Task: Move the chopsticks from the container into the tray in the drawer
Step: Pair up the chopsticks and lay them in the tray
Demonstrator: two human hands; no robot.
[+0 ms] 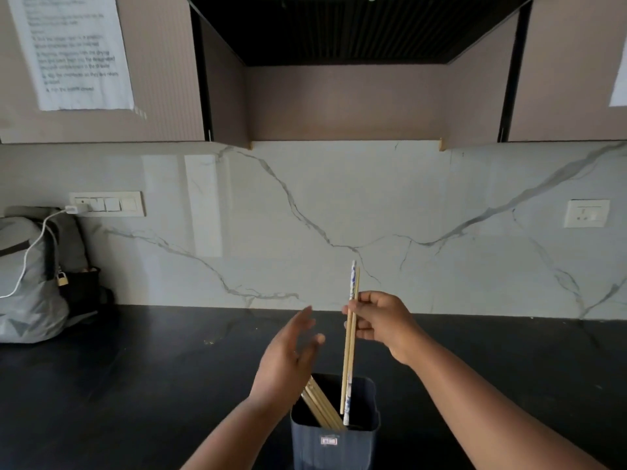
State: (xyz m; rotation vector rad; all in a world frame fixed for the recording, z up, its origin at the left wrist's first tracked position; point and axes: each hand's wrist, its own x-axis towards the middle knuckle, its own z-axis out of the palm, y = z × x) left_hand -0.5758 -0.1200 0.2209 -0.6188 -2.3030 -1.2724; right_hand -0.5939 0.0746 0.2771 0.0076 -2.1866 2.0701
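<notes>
A dark blue container (334, 442) stands on the black counter near the bottom middle. Several wooden chopsticks (322, 407) lean inside it against its left wall. My right hand (380, 322) pinches a few chopsticks (350, 351), wooden ones and one white-and-blue patterned, upright above the container with their lower ends still inside its mouth. My left hand (288, 357) hovers just left of them above the container's left rim, fingers straight and spread, holding nothing. No drawer or tray is in view.
A grey backpack (32, 276) with a padlock sits on the black counter (152, 368) at the far left, with a white charger cable (37, 245) running to a wall socket. A marble backsplash (339, 215) rises behind, with cabinets above it.
</notes>
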